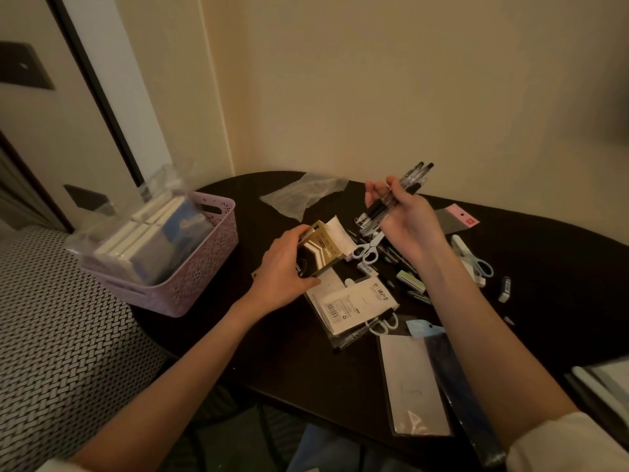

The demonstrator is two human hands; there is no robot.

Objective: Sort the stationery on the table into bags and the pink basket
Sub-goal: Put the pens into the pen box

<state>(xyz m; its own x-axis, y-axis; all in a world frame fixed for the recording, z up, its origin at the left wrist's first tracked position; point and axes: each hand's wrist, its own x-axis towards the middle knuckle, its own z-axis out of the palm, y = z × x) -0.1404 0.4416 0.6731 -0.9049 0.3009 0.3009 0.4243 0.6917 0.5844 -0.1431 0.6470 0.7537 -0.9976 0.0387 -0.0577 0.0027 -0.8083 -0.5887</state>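
Mid-sort, gathering stage: right hand grips a bundle of black-and-clear pens lifted above the dark oval bench; left hand holds a small gold-and-black card box just over the pile of packets — neither item stowed yet; pink perforated plastic basket sits at bench's left edge, already holding bagged pads; crumpled clear plastic bag lies near the back. Next, prob.: box to basket, pens into a bag — needs a freed hand to open it.
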